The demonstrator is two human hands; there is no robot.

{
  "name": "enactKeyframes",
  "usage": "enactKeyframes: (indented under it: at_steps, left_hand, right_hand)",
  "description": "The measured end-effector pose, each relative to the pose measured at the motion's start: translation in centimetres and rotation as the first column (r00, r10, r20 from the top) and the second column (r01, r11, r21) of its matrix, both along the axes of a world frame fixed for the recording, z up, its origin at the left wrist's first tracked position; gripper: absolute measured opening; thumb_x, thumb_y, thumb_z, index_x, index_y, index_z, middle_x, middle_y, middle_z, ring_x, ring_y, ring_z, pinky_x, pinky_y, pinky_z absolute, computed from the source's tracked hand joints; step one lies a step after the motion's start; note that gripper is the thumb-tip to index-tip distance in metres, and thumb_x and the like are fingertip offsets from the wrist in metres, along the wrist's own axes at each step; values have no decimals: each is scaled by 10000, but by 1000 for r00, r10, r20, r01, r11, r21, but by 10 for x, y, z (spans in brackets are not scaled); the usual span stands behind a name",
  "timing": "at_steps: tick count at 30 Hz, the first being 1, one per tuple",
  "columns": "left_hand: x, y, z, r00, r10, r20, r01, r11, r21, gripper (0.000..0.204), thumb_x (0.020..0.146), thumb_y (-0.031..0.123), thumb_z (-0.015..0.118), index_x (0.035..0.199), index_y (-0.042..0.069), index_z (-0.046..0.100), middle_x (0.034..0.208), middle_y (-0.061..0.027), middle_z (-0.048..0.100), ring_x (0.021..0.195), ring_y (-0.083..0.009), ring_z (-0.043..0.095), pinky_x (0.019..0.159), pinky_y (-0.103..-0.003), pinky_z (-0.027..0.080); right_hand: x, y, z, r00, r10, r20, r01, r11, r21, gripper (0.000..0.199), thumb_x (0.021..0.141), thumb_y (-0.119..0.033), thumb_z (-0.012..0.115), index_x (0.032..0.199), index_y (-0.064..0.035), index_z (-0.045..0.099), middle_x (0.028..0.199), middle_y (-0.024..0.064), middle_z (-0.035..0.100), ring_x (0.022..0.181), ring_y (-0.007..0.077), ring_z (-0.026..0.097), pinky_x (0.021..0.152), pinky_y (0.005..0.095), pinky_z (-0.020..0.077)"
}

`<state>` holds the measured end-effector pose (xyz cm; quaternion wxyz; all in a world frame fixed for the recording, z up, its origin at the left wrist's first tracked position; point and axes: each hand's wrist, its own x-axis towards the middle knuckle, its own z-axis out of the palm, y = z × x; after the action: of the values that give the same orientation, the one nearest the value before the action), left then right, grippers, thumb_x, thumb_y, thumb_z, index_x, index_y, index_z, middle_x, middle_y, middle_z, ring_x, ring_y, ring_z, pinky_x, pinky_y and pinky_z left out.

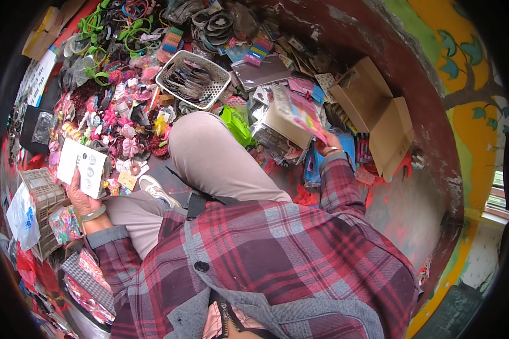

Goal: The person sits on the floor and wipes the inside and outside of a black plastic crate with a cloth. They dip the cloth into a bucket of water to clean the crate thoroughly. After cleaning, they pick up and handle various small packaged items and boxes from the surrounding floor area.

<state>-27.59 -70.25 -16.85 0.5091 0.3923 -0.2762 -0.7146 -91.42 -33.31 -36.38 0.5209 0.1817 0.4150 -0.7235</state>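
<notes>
My left hand [83, 199] is closed on the lower edge of a white flat box or card [80, 164] with small dark round pictures printed on it. Off to the right, my right hand [331, 142] grips the near end of a thin pink, colourful flat package [306, 115], tilted over the pile. Just left of that package, an open cardboard box [281, 120] is partly covered by it. Heaped hair ties and bows [129, 127], mostly pink and red, lie beyond the white card.
A white plastic basket [227, 79] holding dark packets stands ahead of my knee. Green headbands [136, 35] are piled at the far left. An open brown carton [361, 85] leans near the red wall [401, 73]. Beside my left forearm is a beige crate [44, 189].
</notes>
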Motion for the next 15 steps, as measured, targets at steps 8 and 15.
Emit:
enactKeyframes:
  at_steps: [8,15]
  left_hand:
    - [-7,9,12,999,36,13,-36,999,-2,362,860,82,478,1206,-18,439,1146,-133,551,1024,-259,555,877,-396,451]
    - [2,-1,-2,999,9,35,-9,1000,10,366,868,123,463,1205,-16,435,1138,-135,550,1019,-274,554,864,-436,457]
  right_hand:
    - [22,87,74,925,-86,-370,55,994,-93,458,865,-185,495,1266,-7,366,1196,187,488,1046,313,526,842,458,474]
    - [6,120,98,889,-129,-440,-3,958,-286,452,869,-230,520,1266,-62,386,1152,98,529,1049,274,521,890,450,441]
